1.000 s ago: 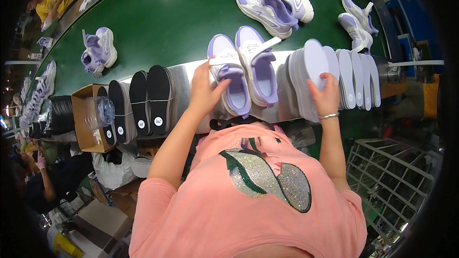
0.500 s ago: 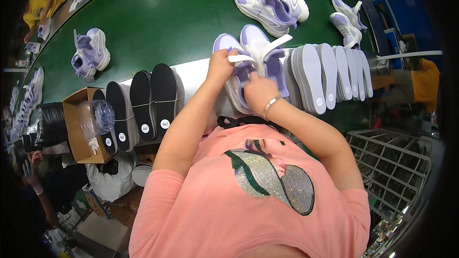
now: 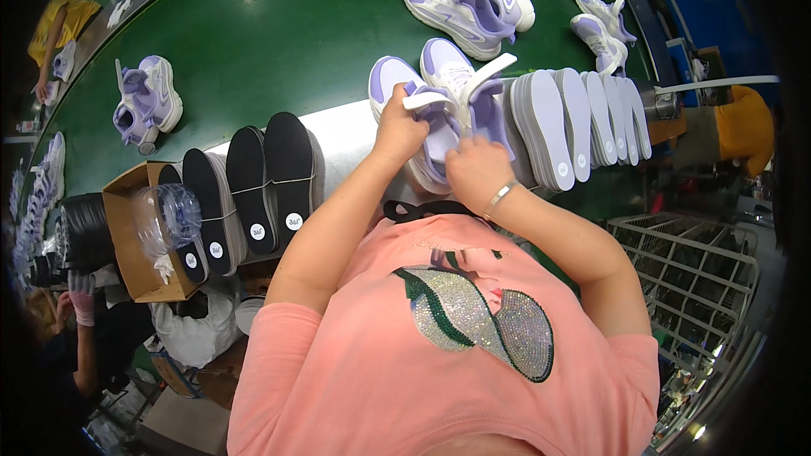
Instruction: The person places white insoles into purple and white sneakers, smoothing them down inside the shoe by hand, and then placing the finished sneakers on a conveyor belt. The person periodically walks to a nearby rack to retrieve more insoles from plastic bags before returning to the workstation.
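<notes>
Two white and lilac sneakers stand side by side in front of me, toes pointing away. My left hand (image 3: 400, 128) is closed on the side of the left sneaker (image 3: 392, 78), by its raised white tongue. My right hand (image 3: 478, 172) is at the heel end, between the left sneaker's opening and the right sneaker (image 3: 448, 63). Its fingers are curled in, and the tips are partly hidden and slightly blurred, so what they pinch does not show. The right sneaker's white tongue (image 3: 492, 72) sticks up and out to the right.
Grey insoles (image 3: 541, 131) are stacked on the right, bundled black insoles (image 3: 287, 173) on the left. Beside those sits a cardboard box (image 3: 127, 241) with clear plastic. More sneaker pairs (image 3: 460, 13) rest on the green conveyor (image 3: 279, 42). A wire rack (image 3: 684, 262) stands at lower right. Other people work at the edges.
My right hand has drawn back from inside the left sneaker toward the heels and slightly right. My left hand keeps its grip. The whole view has shifted slightly.
</notes>
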A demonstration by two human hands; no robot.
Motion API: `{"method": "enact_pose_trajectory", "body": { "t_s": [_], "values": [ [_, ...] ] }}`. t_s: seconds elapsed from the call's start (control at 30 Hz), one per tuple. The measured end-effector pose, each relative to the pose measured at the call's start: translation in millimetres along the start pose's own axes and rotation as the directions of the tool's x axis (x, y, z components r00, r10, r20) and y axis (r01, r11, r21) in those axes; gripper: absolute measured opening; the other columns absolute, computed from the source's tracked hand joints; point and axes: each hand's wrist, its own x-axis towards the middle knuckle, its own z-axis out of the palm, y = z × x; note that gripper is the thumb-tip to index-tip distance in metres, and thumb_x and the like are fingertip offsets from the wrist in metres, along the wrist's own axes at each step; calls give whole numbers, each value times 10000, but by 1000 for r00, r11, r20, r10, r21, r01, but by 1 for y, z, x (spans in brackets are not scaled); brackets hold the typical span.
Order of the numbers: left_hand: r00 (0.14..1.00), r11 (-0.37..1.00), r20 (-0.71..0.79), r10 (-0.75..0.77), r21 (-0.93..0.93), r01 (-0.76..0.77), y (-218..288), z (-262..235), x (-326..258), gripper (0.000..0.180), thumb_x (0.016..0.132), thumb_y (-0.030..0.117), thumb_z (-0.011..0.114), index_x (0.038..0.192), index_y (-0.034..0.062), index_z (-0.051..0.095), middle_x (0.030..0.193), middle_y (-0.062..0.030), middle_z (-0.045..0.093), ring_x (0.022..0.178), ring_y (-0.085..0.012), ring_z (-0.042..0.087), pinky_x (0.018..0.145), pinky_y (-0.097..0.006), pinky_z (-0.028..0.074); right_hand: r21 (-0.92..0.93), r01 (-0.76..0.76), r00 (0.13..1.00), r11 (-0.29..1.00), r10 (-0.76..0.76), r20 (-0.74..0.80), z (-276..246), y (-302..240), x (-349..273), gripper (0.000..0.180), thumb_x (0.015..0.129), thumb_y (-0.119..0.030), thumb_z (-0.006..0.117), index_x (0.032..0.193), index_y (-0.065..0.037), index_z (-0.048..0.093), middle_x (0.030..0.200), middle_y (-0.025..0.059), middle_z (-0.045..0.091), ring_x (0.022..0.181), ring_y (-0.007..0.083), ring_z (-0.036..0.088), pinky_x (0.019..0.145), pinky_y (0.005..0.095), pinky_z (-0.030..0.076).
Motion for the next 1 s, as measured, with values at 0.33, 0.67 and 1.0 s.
{"method": "enact_pose_trajectory", "body": {
  "t_s": [0.33, 0.67, 1.0],
  "values": [
    [997, 974, 36, -66, 220, 56, 10, -8, -11, 533, 641, -88, 495, 1150, 2, 363, 990, -150, 544, 926, -204, 538, 757, -293, 441, 161, -136, 950, 977, 83, 303, 54, -1, 53, 140, 684, -117, 540, 775, -47, 622, 783, 160, 609, 751, 267, 600, 661, 345, 475],
    [996, 983, -58, 73, 172, -62, -5, 0, -9, 402, 620, -19, 519, 1011, -36, 426, 873, -231, 540, 817, -378, 528, 714, -387, 426, -14, 11, 828, 1000, -1, 560, 58, -1, 73, 251, 657, -137, 597, 897, -74, 641, 896, 142, 620, 857, 232, 600, 745, 322, 461],
    [999, 1000, -37, 5, 27, -4, 0, 1, -11, 376, 613, -53, 481, 985, -8, 452, 864, -170, 571, 833, -308, 564, 722, -337, 436, 148, 48, 702, 988, -139, 698, -16, -1, 39, 256, 700, -181, 557, 903, -34, 604, 909, 139, 613, 868, 265, 589, 786, 401, 407]
  ]
}}
